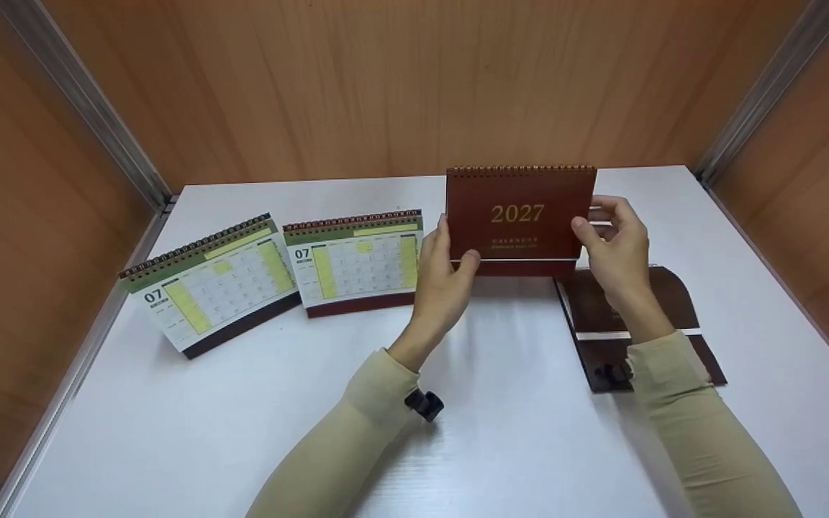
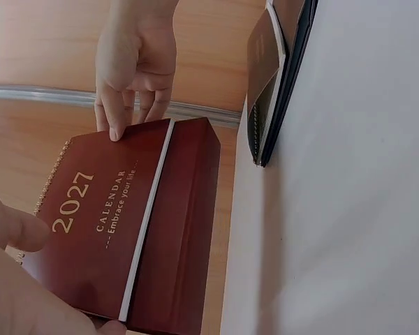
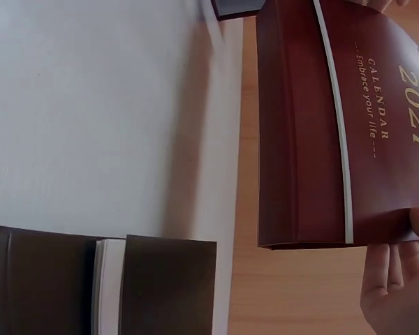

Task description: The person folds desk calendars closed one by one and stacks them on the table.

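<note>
Two of the four calendars look done: on the left of the table (image 1: 515,446), the dark-based calendar (image 1: 220,280) and, just beside it, the red-based calendar (image 1: 360,262) both stand propped with the page marked 07 facing forward, the first one turned at a slant. The third, the red calendar (image 1: 521,241), seems to be partway along. It is held up off the table, right of those two, with its rings at the top and the cover marked 2027 closed over its pages, so no month shows on it. The left hand (image 1: 445,277) grips its lower left corner, thumb on the front and the other fingers along the side edge. The right hand (image 1: 619,244) pinches its right edge, thumb on the cover and fingers behind. In both wrist views the lower face juts below a pale strip of page edge, so the base may be folded out, though I cannot tell how the back stands. Going by the pair on the left, turning this one to its month page and setting it down are probably what is left for it. The brown calendar (image 1: 673,302), lying flat on the table near the right side and partly hidden by the right forearm (image 1: 709,424), looks not yet dealt with.
</note>
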A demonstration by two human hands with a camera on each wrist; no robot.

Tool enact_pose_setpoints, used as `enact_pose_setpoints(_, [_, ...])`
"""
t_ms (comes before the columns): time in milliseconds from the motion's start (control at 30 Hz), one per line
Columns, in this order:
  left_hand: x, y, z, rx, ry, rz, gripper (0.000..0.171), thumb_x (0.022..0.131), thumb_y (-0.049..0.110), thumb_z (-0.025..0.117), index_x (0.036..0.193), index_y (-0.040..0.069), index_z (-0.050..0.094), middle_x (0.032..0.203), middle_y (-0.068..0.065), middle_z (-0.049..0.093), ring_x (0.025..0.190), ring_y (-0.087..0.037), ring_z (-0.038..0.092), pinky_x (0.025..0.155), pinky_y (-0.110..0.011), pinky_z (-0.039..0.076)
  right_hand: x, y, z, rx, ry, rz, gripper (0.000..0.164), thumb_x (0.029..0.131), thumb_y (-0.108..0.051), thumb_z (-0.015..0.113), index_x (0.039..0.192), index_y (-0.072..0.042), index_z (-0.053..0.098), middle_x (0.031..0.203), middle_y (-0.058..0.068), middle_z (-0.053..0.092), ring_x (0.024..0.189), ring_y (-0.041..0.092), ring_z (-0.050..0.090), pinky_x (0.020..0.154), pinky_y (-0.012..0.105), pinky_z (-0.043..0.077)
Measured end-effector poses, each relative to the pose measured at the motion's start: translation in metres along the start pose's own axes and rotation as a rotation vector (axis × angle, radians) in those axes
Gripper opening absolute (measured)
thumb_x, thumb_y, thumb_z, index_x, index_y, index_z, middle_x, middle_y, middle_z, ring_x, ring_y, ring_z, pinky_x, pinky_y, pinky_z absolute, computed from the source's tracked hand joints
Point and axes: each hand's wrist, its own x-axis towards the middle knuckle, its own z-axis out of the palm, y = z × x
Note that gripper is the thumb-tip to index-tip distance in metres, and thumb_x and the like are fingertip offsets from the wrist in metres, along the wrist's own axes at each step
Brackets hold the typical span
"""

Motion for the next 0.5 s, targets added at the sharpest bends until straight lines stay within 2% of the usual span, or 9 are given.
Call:
enact_pose_setpoints(100, [-0.001, -0.001, -0.004, 0.004, -0.004, 0.044, 0.071, 0.107, 0.015, 0.055, 0.169, 0.005, 0.021, 0.164, -0.015, 0.038, 0.151, -0.025, 0.039, 0.128, -0.041, 0.030, -0.004, -0.005, -0.006, 0.023, -0.015, -0.010, 0.035, 0.104, -0.010, 0.068, 0.139, -0.007, 0.060, 0.115, 0.005, 0.064, 0.098, 0.019, 0.067, 0.087, 0.022, 0.058])
enact_pose_setpoints(333, [-0.005, -0.005, -0.015, 0.009, -0.028, 0.133, 0.062, 0.109, 0.009, 0.054, 0.166, 0.003, 0.031, 0.154, -0.015, 0.050, 0.142, -0.023, 0.051, 0.114, -0.033, 0.049, -0.014, -0.012, -0.014, 0.047, -0.038, -0.019, 0.037, 0.103, -0.006, 0.069, 0.138, -0.001, 0.059, 0.113, 0.008, 0.064, 0.092, 0.019, 0.067, 0.083, 0.021, 0.061])
enact_pose_setpoints(500, [-0.008, -0.007, -0.024, 0.032, -0.039, 0.186, 0.057, 0.110, 0.009, 0.053, 0.164, 0.002, 0.036, 0.148, -0.014, 0.055, 0.138, -0.023, 0.054, 0.109, -0.029, 0.052, -0.020, -0.016, -0.019, 0.014, -0.065, -0.035, 0.038, 0.104, -0.009, 0.068, 0.140, -0.001, 0.059, 0.115, 0.008, 0.063, 0.093, 0.019, 0.068, 0.082, 0.021, 0.061])
